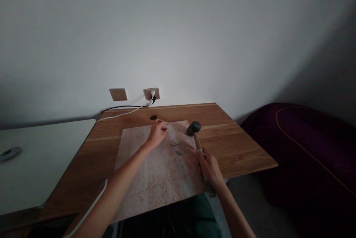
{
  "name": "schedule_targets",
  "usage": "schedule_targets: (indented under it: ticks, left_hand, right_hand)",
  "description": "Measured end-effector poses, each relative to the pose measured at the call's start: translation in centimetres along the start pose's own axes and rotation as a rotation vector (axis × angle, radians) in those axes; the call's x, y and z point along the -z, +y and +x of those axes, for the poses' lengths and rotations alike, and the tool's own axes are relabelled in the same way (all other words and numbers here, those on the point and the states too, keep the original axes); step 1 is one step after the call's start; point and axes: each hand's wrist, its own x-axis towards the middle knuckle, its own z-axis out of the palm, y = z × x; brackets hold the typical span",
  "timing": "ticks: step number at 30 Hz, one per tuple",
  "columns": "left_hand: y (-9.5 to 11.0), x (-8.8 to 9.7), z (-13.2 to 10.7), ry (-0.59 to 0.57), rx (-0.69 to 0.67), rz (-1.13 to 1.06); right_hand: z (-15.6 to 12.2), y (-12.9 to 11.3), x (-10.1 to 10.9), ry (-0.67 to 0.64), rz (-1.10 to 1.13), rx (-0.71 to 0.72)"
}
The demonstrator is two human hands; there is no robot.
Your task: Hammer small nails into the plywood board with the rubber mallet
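My right hand is wrapped round the wooden handle of a mallet. Its dark head is raised at the right side of a thin pale board. Over the board's far part, my left hand has its fingertips pinched together. A thin light sliver shows at those fingertips, too small to name. On the board between the hands lie several small metal pieces, perhaps nails or screws. A few tiny dark dots mark the board's upper left.
The board rests on a wooden table against a wall. A white cable and a black one run along the back edge to a socket. A white surface adjoins at left; a purple beanbag-like shape sits at right.
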Motion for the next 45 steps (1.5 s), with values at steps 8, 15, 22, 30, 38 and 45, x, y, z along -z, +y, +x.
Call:
schedule_targets:
  ticks: [8, 15, 22, 30, 38, 45]
  left_hand:
    - [-2.8, 0.2, 0.7, 0.006, 0.026, -0.024]
    - [-2.1, 0.2, 0.4, -0.045, 0.022, -0.007]
    - [-1.6, 0.1, 0.2, -0.083, 0.010, 0.027]
    - [-1.4, 0.0, 0.2, -0.105, -0.017, 0.055]
    - [-1.0, 0.1, 0.2, -0.100, -0.022, 0.063]
    - [-1.1, 0.1, 0.1, -0.074, 0.024, 0.060]
  right_hand:
    - [-0.1, 0.0, 0.0, 0.007, 0.000, 0.018]
    - [-0.2, -0.3, 0.0, 0.005, 0.000, 0.008]
    - [-0.2, -0.5, 0.1, 0.010, -0.026, 0.015]
    - [-0.1, -0.1, 0.0, 0.013, -0.015, 0.004]
    - [-0.1, -0.1, 0.0, 0.001, -0.012, 0.006]
    - [-0.1, -0.3, 0.0, -0.009, -0.007, -0.003]
